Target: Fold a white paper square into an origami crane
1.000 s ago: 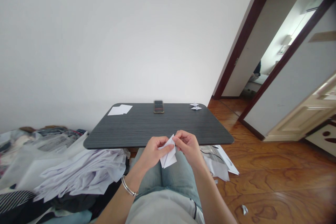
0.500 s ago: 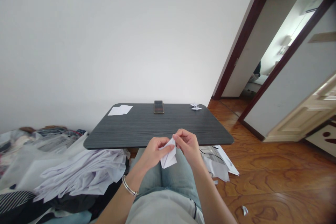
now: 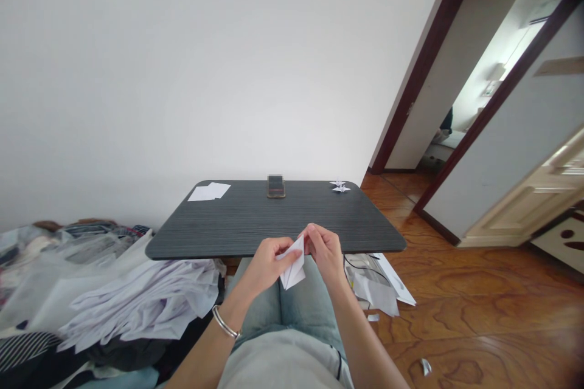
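Observation:
Both my hands hold a folded white paper (image 3: 292,270), a narrow pointed shape, just above my lap and in front of the table's near edge. My left hand (image 3: 267,264), with a silver bangle (image 3: 224,323) on its wrist, pinches the paper's left side. My right hand (image 3: 323,249) grips the top of the paper with its fingertips. Part of the fold is hidden behind my fingers. Beyond my hands lies a dark wood-grain table (image 3: 274,225).
On the table are white paper sheets (image 3: 208,192), a phone on a stand (image 3: 276,186) and small paper cranes (image 3: 340,187). Crumpled white sheets (image 3: 146,304) lie over clothes at left. Papers (image 3: 374,285) and a scrap (image 3: 426,367) lie on the wooden floor at right.
My right hand has closed further around the top of the paper, hiding more of the fold. The paper stays between both hands.

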Motion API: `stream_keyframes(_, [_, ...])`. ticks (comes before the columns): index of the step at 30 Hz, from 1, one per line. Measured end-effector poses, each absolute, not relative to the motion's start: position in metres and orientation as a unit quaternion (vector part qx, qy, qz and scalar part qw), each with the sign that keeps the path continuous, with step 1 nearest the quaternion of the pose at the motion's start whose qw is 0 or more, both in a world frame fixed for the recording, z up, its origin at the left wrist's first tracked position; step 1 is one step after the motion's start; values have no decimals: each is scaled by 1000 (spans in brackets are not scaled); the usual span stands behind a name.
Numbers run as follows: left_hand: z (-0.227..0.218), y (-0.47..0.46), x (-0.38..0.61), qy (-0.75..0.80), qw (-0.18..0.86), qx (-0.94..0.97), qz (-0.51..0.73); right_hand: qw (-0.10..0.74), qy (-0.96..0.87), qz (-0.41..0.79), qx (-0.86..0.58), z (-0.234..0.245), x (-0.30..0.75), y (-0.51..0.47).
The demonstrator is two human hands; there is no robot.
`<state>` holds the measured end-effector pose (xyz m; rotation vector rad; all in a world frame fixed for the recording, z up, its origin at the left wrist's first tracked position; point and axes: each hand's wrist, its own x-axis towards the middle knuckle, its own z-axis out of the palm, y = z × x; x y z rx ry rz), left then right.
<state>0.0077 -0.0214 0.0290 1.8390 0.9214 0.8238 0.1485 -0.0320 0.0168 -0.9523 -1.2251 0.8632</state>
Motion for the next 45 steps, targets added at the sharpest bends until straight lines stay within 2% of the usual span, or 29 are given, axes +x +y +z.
stream_keyframes(3, [27, -20, 6, 374, 466, 705, 382, 622, -536, 398, -409, 12, 150, -30])
stream_keyframes(9, [29, -19, 2, 385, 467, 656, 452, 523, -571, 496, -393, 6, 151, -32])
stream_keyframes(14, [25, -18, 4, 354, 491, 638, 476, 527, -544, 521, -393, 6, 149, -32])
stream_keyframes(20, [21, -16, 4, 356, 512, 601, 499, 571, -537, 474, -402, 4, 150, -32])
stream_keyframes(31, [21, -21, 9, 332, 550, 579, 502, 597, -543, 433, -402, -1, 143, -31])
stream_keyframes(39, [15, -18, 10, 349, 470, 607, 537, 587, -564, 417, -404, -7, 142, -30])
stream_keyframes(43, [11, -20, 7, 391, 277, 649, 591, 621, -543, 374, -424, -7, 141, -29])
stream_keyframes(45, [10, -22, 7, 393, 195, 686, 580, 638, -531, 348, -436, -6, 139, -29])
